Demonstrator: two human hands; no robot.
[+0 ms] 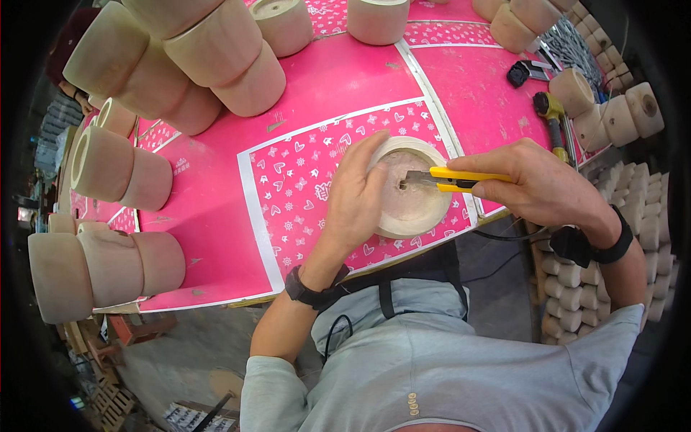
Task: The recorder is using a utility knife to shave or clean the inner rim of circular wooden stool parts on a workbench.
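Note:
In front of me a round, pale wooden-looking block (425,207) rests on the pink patterned table, its hollowed face up and a small dark hole near the middle. My left hand (358,193) grips its left side, with the thumb over the rim and fingers along the far edge. A yellow utility knife (471,175) is in my right hand (536,180), which comes over the block's right side. The knife's metal blade (416,177) points left and its tip is at the small hole. Whether the tip touches the surface I cannot tell.
Stacks of similar blocks (108,266) stand along the table's left and far sides. At the right lie a yellow-and-black power tool (553,122) and a black-and-silver tool (529,73). More blocks (637,205) are piled beside the table, and a dark cable (497,268) hangs near its front edge.

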